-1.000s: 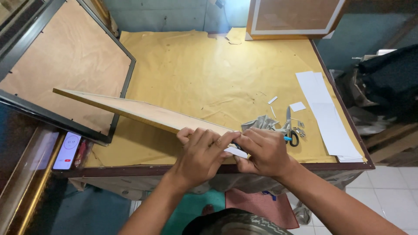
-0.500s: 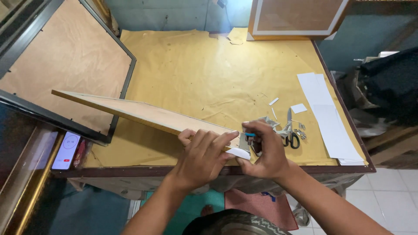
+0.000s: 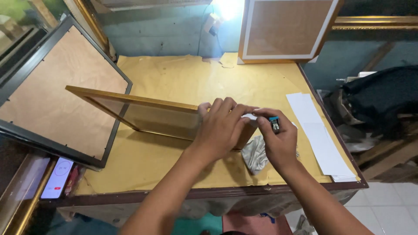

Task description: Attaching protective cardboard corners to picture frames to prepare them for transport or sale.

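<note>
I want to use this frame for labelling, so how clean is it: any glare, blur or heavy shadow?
Head view: a bright light at top centre blows out to white; the hands, left and right, look sharp and cast soft shadows on the yellow table cover; wide-angle distortion bends the large dark frame at the left edge.

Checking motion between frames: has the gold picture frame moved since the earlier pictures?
Yes. The gold picture frame has been tipped up, standing on its edge on the yellow-covered table, where earlier it lay nearly flat.

Three picture frames are in view: one gold frame (image 3: 143,114) mid-table, one black frame (image 3: 56,93) off the left edge, one white frame (image 3: 287,29) at the far edge, plus one phone (image 3: 58,177), two hands.
</note>
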